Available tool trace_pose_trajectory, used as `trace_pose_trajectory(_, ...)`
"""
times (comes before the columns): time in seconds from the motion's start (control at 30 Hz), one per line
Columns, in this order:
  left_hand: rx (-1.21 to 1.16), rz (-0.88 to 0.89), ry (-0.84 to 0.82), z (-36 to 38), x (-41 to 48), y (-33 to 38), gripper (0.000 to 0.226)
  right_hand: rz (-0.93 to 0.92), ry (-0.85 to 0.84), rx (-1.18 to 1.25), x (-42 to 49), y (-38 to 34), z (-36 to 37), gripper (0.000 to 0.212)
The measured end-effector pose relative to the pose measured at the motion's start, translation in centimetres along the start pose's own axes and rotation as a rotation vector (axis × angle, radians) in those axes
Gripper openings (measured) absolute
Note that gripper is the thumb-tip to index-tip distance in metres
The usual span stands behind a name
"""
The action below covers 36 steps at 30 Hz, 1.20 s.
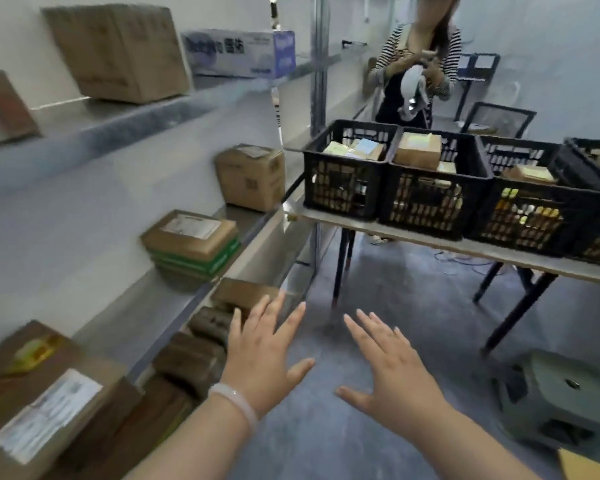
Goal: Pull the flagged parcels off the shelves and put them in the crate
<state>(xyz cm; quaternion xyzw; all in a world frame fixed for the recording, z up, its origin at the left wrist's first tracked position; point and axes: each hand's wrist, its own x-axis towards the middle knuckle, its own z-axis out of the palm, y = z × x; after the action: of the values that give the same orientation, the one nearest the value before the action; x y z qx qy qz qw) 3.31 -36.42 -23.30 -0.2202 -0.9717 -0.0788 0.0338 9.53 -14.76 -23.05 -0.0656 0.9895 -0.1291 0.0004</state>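
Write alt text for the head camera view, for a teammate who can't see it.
The left hand and right hand hover open and empty over the floor beside metal shelves of cardboard parcels. Black crates holding parcels line a table ahead, where another person stands.

Black crates [347,199]; brown parcels [250,176]; striped sleeve [383,60].

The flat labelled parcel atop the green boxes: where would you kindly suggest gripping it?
Probably by its two side edges, reaching in from the aisle: the flat parcel lies label-up on the green boxes near the shelf front, both sides free.
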Motion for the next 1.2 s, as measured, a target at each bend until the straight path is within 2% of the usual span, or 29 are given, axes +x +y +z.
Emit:
trace_pose_trajectory(0.13, 0.003, -0.18, -0.048, 0.5, -4.5, -6.9, 0.08, -0.195, -0.083, 0.004, 4.3, -7.0, 3.7, 0.09)
trace_pose_trajectory(0.27, 0.034, -0.301, -0.085, 1.2, -8.5, -10.4, 0.083, -0.342, -0.178, 0.019, 7.2, -11.8, 6.7, 0.089)
trace_pose_trajectory(0.4, -0.106, -0.455, -0.131, 2.3, -11.4, -11.4, 0.078, -0.484, -0.25, 0.017, 9.2, -14.8, 8.8, 0.093)
trace_pose_trajectory(0.47, -0.07, -0.526, -0.129, 3.7, -12.7, -12.2, 0.078, -0.547, -0.312, 0.02, 10.2, -15.6, 9.9, 0.098)
trace_pose_trajectory(0.6, -0.105, -0.72, -0.129, 4.6, -14.5, -11.9, 0.077, -0.713, -0.433, -0.005, 12.1, -16.2, 12.2, 0.092)
trace_pose_trajectory(0.8, -0.141, -1.016, -0.189, 7.1, -16.9, -9.1, 0.079, -0.931, -0.548, -0.064, 13.9, -16.4, 14.3, 0.094)
trace_pose_trajectory(0.93, -0.243, -1.204, -0.194, 8.5, -20.0, -7.3, 0.075, -0.995, -0.638, -0.033, 13.0, -17.3, 16.2, 0.095)
trace_pose_trajectory(1.13, -0.244, -1.38, -0.057, 10.6, -27.1, -7.0, 0.07, -1.027, -0.787, -0.088, 8.5, -20.4, 19.1, 0.087)
trace_pose_trajectory(1.2, -0.305, -1.454, -0.014, 11.2, -29.4, -8.1, 0.074, -1.025, -0.821, -0.112, 7.2, -22.3, 20.6, 0.085)
